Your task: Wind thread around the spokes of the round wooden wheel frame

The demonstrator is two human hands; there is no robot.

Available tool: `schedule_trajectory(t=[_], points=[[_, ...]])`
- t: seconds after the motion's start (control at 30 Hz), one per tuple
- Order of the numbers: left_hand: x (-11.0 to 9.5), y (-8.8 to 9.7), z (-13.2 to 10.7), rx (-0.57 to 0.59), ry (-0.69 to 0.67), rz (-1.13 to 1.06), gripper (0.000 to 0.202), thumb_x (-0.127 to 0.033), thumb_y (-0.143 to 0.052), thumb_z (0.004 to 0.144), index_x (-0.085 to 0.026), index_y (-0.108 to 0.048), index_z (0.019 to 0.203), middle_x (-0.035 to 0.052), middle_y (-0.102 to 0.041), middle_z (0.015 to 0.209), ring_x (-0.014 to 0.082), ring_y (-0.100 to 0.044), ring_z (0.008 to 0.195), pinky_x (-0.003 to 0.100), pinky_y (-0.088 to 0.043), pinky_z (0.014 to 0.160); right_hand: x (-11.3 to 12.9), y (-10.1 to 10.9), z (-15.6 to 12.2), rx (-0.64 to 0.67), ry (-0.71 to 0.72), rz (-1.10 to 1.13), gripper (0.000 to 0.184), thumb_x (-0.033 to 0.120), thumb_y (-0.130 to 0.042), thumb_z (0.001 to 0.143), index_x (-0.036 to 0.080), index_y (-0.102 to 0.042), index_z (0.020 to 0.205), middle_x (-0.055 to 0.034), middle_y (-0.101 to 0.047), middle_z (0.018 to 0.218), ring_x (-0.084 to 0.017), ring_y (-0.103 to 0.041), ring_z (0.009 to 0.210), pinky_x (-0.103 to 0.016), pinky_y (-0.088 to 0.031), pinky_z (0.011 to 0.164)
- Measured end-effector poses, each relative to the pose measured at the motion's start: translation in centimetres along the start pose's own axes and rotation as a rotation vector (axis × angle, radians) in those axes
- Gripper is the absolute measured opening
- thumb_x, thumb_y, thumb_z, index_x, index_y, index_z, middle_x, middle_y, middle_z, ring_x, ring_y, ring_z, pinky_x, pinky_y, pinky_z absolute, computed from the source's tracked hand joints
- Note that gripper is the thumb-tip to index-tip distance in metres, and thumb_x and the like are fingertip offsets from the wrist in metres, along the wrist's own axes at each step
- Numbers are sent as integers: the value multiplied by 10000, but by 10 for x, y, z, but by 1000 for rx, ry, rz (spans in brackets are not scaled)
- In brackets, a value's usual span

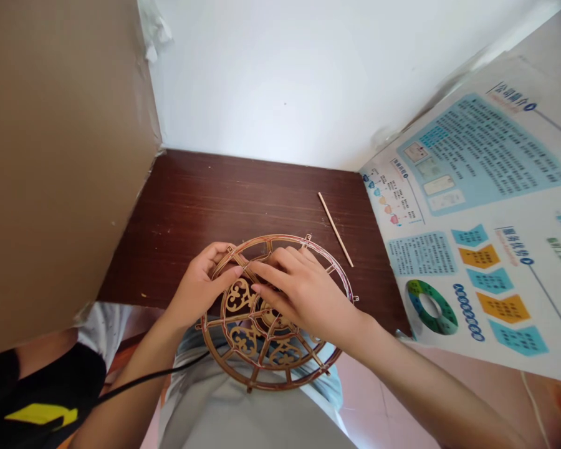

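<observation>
A round, gold-brown openwork frame (224, 368) with scroll ornaments and small rim tabs is tilted over the table's near edge, above my lap. Thin reddish lines, perhaps wires, run along its ring channels. My left hand (201, 280) is closed on the upper left rim, thumb on top and fingers behind. Across the upper part of the frame lies my right hand (299, 287), fingers bent, with its index fingertip close to my left thumb. A thin strand shows by these fingertips; whatever the right fingers pinch is too small to make out.
A thin pale stick (335, 229) lies on the dark wood table (206, 193). A brown panel (60, 143) stands at left, a white wall (280, 81) behind, and a printed poster board (486, 206) at right. Another person's dark clothing (51, 399) and a black cable (144, 377) show at lower left.
</observation>
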State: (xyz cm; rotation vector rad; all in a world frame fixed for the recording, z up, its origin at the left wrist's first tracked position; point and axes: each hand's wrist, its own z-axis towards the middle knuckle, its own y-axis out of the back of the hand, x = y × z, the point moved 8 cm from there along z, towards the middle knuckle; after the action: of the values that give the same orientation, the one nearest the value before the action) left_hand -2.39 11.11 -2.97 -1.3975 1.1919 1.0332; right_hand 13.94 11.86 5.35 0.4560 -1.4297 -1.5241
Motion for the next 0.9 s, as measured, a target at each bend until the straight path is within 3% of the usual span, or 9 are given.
schedule_trajectory(t=[0.13, 0.3, 0.4, 0.5, 0.67, 0.9], points=[[0, -1, 0, 14, -2, -9, 333, -365, -885, 911, -225, -723, 1166, 41, -820, 1102, 199, -771, 981, 303, -613, 884, -2, 1, 1, 7, 48, -13, 331, 375, -506, 1185, 190, -736, 1334, -76, -679, 990, -246, -607, 881, -403, -450, 795], [0, 1, -2, 26, -17, -31, 377, -356, -891, 915, -231, -714, 1224, 50, -810, 1176, 207, -780, 1063, 318, -620, 960, -30, 39, -25, -310, -55, -22, 167, 247, -639, 1128, 175, -746, 1234, -76, -719, 969, -231, -653, 861, -400, -485, 764], [1, 1, -2, 21, -23, -57, 402, -350, -903, 906, -230, -712, 1238, 49, -806, 1165, 200, -783, 1035, 306, -635, 924, -31, 48, -53, -410, -81, 11, 176, 138, -685, 1083, 200, -732, 1241, -62, -731, 980, -204, -665, 848, -378, -510, 765], [2, 2, -1, 9, -18, -53, 409, -351, -907, 905, -227, -717, 1246, 59, -808, 1169, 192, -782, 984, 292, -642, 873, -15, 36, -75, -413, -94, 17, 210, 116, -695, 1070, 196, -720, 1263, -44, -736, 954, -189, -661, 818, -375, -485, 734], [1, 2, -1, 17, -51, -24, 385, -351, -904, 917, -239, -727, 1240, 60, -817, 1193, 188, -784, 989, 286, -633, 886, 4, 3, -91, -356, -120, -8, 184, 156, -659, 1096, 160, -737, 1262, -56, -731, 948, -199, -660, 841, -385, -476, 738], [0, 3, -2, 0, -66, -6, 404, -360, -918, 902, -243, -733, 1241, 56, -827, 1181, 183, -786, 972, 296, -631, 894, -7, 4, -81, -346, -153, -33, 228, 202, -643, 1112, 149, -769, 1296, -83, -703, 983, -229, -636, 894, -403, -458, 781]])
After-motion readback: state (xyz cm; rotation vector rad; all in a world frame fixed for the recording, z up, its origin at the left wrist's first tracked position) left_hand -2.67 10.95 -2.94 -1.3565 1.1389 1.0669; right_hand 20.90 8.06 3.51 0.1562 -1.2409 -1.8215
